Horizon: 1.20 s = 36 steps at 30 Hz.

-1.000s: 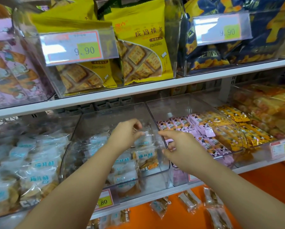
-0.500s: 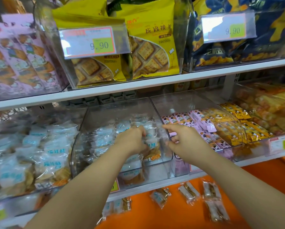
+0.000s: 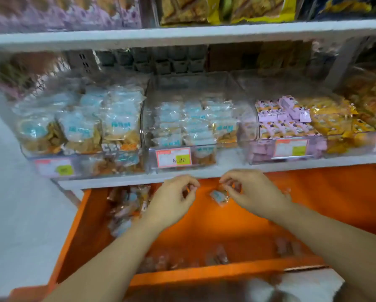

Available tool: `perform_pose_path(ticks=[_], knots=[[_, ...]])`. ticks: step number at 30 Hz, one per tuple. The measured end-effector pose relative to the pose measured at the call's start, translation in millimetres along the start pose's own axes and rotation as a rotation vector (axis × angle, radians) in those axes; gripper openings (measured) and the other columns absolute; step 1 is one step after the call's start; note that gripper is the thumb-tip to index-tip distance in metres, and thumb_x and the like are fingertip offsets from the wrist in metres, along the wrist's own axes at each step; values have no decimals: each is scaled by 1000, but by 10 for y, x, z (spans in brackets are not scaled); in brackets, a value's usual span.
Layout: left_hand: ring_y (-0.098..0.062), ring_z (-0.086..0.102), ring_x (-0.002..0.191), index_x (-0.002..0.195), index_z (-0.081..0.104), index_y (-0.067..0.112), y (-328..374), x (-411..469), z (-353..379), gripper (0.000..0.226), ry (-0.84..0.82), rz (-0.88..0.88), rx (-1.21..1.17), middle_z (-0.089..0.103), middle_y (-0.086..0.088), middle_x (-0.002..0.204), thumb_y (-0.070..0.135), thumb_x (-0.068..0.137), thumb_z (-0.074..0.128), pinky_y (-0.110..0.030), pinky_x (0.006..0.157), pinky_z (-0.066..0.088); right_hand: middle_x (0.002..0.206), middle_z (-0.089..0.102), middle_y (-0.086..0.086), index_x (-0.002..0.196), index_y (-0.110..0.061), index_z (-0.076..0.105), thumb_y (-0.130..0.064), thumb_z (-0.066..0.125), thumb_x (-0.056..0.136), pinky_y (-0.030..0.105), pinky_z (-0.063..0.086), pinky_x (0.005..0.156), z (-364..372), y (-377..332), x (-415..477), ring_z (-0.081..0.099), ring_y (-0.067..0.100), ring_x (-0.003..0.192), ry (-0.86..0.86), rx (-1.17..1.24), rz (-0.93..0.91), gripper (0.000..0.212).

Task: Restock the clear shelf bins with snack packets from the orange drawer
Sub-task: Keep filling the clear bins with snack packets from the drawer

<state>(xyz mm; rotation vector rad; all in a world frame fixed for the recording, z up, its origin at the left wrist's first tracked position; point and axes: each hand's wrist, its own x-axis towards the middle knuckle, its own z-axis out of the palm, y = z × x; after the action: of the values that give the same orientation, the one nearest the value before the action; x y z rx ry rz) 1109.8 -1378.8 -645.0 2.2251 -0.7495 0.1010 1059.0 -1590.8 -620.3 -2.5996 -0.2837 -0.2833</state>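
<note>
Nothing can be read with certainty. The price label (image 3: pixel 173 157) just above the left grip (image 3: pixel 174 199), on the front of the middle clear bin (image 3: pixel 146 127), shows blurred digits, perhaps beginning with 8. The blue characters on the packets (image 3: pixel 225 128) behind the label are too blurred.

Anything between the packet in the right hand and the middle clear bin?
No loose object visible. The packet pinched by the right hand is lower than the white shelf edge, so it must rise over that and the middle bin's front wall.
</note>
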Motion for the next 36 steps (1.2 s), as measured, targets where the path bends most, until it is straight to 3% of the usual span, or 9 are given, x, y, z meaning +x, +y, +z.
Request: perform_pose_path(ticks=[3, 7, 13, 19, 24, 27, 29, 32, 36], knots=[[-8, 60, 82, 95, 64, 29, -299, -263, 177, 16, -45, -201, -48, 65, 14, 85, 17, 91, 54, -32, 77, 49, 81, 60, -18, 103, -23, 69, -16, 60, 86, 31, 51, 77, 287, 122, -163, 49, -8, 63, -160, -8, 151, 20], [-2, 53, 66, 96, 60, 23, -373, -530, 329, 19, -40, -481, -122, 63, 5, 93, 7, 93, 52, -9, 53, 38, 70, 52, -22, 100, -20, 68, -9, 58, 87, 8, 39, 70, 542, 127, -223, 47, -5, 58, -201, -4, 280, 20], [-1, 51, 63, 104, 56, 26, -315, -721, 379, 18, -127, -597, -210, 58, 11, 91, 11, 96, 50, -8, 49, 38, 95, 59, 0, 109, -14, 64, -9, 56, 91, 14, 34, 61, 977, 40, -130, 52, 13, 79, -308, 131, 321, 21], [-2, 52, 64, 111, 59, 18, -563, -653, 293, 20, -89, -736, -225, 56, 11, 91, 10, 95, 50, -8, 52, 41, 101, 65, 3, 113, -10, 64, -11, 58, 91, 26, 44, 76, 1564, 9, 128, 59, 19, 91, -353, 246, 424, 23], [-23, 55, 112, 124, 58, 19, -1194, -501, 164, 32, -96, -807, 68, 58, -7, 127, 18, 92, 55, -27, 88, 44, 118, 64, 8, 121, -11, 60, -11, 61, 89, 20, 38, 72, 2004, 90, 401, 61, 21, 100, -436, 220, 454, 33], [-35, 29, 135, 140, 42, 21, -1605, -495, 45, 53, -120, -888, 389, 31, -11, 147, 33, 90, 57, -48, 109, 30, 141, 45, 12, 139, -16, 44, -19, 66, 86, 26, 39, 95, 2254, 166, 596, 48, 28, 123, -575, 104, 403, 57], [-38, 18, 139, 145, 31, 22, -1845, -521, 25, 69, -137, -1012, 365, 18, -11, 153, 41, 87, 62, -53, 112, 25, 153, 25, 12, 147, -19, 31, -24, 68, 85, 28, 32, 108, 2428, 203, 714, 32, 28, 136, -656, 39, 348, 72], [-40, 19, 140, 146, 27, 29, -2105, -631, 106, 76, -167, -1172, 191, 13, -10, 156, 53, 83, 63, -51, 112, 25, 159, 6, 10, 151, -23, 16, -27, 68, 84, 30, 15, 116, 2670, 235, 886, 6, 25, 146, -699, -74, 252, 85], [-36, 32, 135, 143, 34, 33, -2201, -706, 212, 69, -198, -1143, 150, 12, -8, 156, 52, 83, 64, -44, 110, 30, 159, -13, 5, 152, -30, 5, -25, 68, 83, 44, 20, 116, 2866, 274, 1044, -6, 31, 145, -736, -187, 274, 93]])
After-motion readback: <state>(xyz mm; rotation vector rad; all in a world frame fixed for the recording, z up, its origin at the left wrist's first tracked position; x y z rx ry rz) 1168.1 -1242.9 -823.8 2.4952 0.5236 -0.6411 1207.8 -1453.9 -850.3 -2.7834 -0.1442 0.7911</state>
